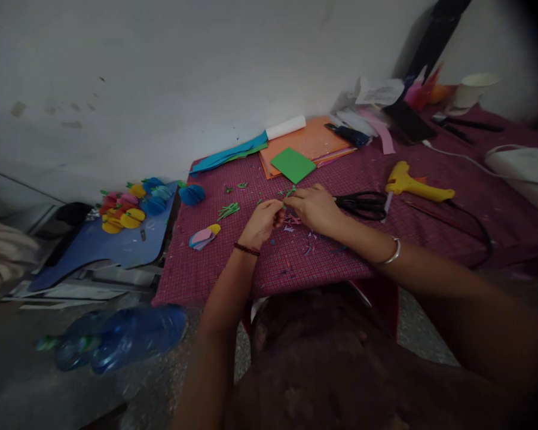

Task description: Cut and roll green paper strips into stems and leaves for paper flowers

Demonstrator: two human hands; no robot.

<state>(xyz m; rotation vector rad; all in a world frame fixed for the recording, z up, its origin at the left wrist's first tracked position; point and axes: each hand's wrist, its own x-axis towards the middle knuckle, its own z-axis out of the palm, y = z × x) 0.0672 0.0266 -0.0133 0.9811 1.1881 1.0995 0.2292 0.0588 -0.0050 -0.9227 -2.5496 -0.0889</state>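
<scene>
My left hand and my right hand meet over the table, fingertips pinched together. Between them is a small green paper strip, mostly hidden by the fingers. Scissors with black handles lie beside my right hand, their blades out of sight behind it. Below the hands, paper scraps are scattered on the cloth. To the left sit a bunch of cut green strips and a stack of coloured paper ovals. A green paper square rests behind the hands.
A yellow glue gun with its cord lies to the right, near a phone and a paper cup. Orange sheets carry a box cutter. Several paper ornaments sit on a blue board at left; bottles lie on the floor.
</scene>
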